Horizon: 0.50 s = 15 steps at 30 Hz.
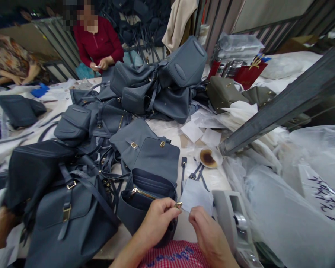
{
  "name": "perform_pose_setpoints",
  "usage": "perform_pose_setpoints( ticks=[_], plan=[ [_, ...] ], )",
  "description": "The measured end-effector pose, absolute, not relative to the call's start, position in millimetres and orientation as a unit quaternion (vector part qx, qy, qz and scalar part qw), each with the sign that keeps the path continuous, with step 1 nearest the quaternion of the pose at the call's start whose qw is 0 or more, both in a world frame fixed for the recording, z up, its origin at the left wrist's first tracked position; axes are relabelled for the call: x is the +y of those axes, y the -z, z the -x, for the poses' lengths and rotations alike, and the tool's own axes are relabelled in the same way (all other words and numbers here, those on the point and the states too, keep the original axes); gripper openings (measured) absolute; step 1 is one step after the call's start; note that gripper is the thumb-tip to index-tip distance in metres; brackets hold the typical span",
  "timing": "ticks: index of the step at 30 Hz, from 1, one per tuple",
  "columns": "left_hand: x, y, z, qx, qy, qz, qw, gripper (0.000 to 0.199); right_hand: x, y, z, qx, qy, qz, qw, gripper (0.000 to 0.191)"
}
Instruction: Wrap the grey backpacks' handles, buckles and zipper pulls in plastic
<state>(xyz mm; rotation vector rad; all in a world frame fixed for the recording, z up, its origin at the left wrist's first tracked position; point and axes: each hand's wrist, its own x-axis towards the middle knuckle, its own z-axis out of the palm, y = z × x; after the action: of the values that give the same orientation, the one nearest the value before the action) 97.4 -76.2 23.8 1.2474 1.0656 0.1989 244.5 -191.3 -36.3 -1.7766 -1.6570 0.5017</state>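
Observation:
Between the thumb and forefinger of my left hand is a small gold-coloured metal fitting. That hand is over the right side of an open dark blue-grey handbag, whose flap is folded back and whose inner zip shows. Just to the right, my right hand has its fingers curled together; anything inside them is hidden. A white sheet and short dark straps lie beyond my hands.
More blue-grey bags are piled ahead and left. A grey metal post slants across the right, near a stained dish, a grey tape dispenser-like device and plastic-wrapped bundles. Co-workers sit opposite; another person's hand is at far left.

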Motion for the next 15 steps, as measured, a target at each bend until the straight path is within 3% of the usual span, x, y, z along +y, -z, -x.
perform_pose_setpoints(
  ticks=[3, 5, 7, 10, 13, 15],
  plan=[
    [-77.8, -24.5, -93.5, 0.454, -0.101, -0.555, 0.689, 0.007, -211.5, 60.1, -257.5, -0.613, -0.294, 0.713, 0.170, 0.020],
    [-79.2, -27.7, -89.3, 0.410, -0.102, -0.600, 0.679, 0.019, -220.0, 72.7, -264.8, -0.589, -0.336, 0.720, 0.153, 0.019],
    [-79.9, -29.7, -83.8, 0.339, -0.104, -0.664, 0.658, 0.032, -217.1, 79.2, -269.0, -0.559, -0.343, 0.718, 0.234, 0.019],
    [-79.2, -25.8, -75.7, 0.231, -0.122, -0.717, 0.646, 0.031, -185.6, 74.2, -268.7, -0.432, -0.392, 0.714, 0.387, 0.032],
    [-78.2, -17.3, -70.1, 0.209, -0.141, -0.707, 0.661, 0.023, -132.4, 56.6, -261.9, -0.248, -0.526, 0.672, 0.460, 0.048],
    [-78.0, -14.3, -66.6, 0.203, -0.152, -0.697, 0.671, 0.029, -95.8, 44.9, -255.5, -0.199, -0.580, 0.621, 0.488, 0.049]
  ],
)
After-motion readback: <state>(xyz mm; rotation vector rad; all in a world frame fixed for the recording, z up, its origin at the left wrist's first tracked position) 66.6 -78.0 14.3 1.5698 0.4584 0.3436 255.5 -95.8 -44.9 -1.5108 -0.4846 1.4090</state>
